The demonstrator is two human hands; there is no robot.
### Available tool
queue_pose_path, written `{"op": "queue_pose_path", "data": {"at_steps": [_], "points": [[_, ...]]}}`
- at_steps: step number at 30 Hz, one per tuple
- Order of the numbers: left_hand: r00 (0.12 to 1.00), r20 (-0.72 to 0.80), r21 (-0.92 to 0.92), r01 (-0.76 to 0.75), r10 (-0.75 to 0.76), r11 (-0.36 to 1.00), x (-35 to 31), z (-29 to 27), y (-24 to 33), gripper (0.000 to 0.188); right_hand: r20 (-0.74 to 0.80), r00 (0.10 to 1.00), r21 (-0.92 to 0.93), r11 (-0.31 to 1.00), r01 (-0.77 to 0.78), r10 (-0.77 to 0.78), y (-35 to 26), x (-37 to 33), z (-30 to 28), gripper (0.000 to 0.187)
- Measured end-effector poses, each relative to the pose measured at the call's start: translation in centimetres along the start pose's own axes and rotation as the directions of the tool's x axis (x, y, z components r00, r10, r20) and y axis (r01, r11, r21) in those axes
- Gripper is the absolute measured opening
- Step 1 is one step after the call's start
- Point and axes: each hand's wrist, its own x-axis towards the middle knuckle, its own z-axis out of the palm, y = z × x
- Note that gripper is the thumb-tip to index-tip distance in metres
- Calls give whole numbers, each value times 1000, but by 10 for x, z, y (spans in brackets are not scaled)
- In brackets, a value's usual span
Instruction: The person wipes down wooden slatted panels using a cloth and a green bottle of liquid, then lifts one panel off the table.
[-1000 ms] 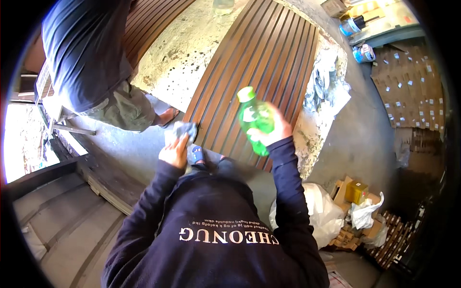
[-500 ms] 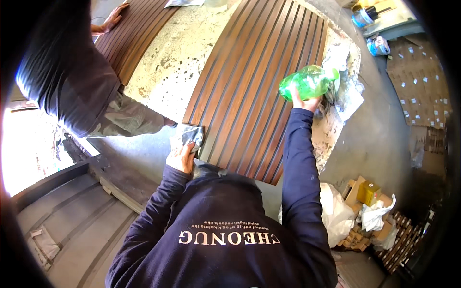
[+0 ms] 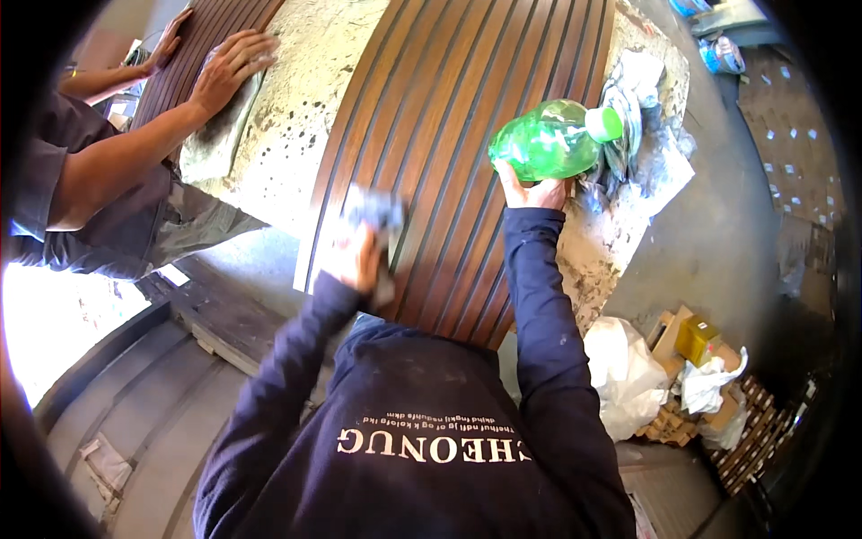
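Note:
A see-through green plastic bottle point(image 3: 543, 145) with a green cap lies tilted on its side in my right hand point(image 3: 536, 192), above the right part of a brown slatted wood panel point(image 3: 449, 171). My fingers wrap round its underside. Over the panel's near left corner, my left hand point(image 3: 352, 260) is closed on a grey rag point(image 3: 375, 212); both are smeared by motion. The panel's dark grooves run away from me, and its near edge is close to my body.
The panel rests on a spattered pale table point(image 3: 287, 126). Crumpled rags point(image 3: 633, 117) lie along its right side. At the left, a co-worker's hands point(image 3: 229, 76) are at another slatted panel point(image 3: 211, 36). White sacks point(image 3: 624, 373) and cardboard scraps point(image 3: 669, 346) are on the floor, lower right.
My left hand has moved the rag up and right onto the panel. The bottle has shifted slightly left, cap now turned more toward me. The co-worker has moved back left, both hands now showing.

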Motion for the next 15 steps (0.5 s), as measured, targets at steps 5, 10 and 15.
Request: {"op": "queue_pose_path", "data": {"at_steps": [5, 10, 15], "points": [[999, 26, -61, 23, -22, 998, -23, 7, 21, 39, 22, 1000, -55, 998, -13, 15, 17, -3, 0, 69], [944, -217, 55, 266, -249, 962, 177, 25, 24, 19, 63, 997, -18, 999, 40, -39, 13, -4, 9, 74], [944, -330, 234, 71, 11, 970, 70, 36, 16, 33, 64, 995, 50, 996, 70, -73, 6, 5, 3, 64]]}}
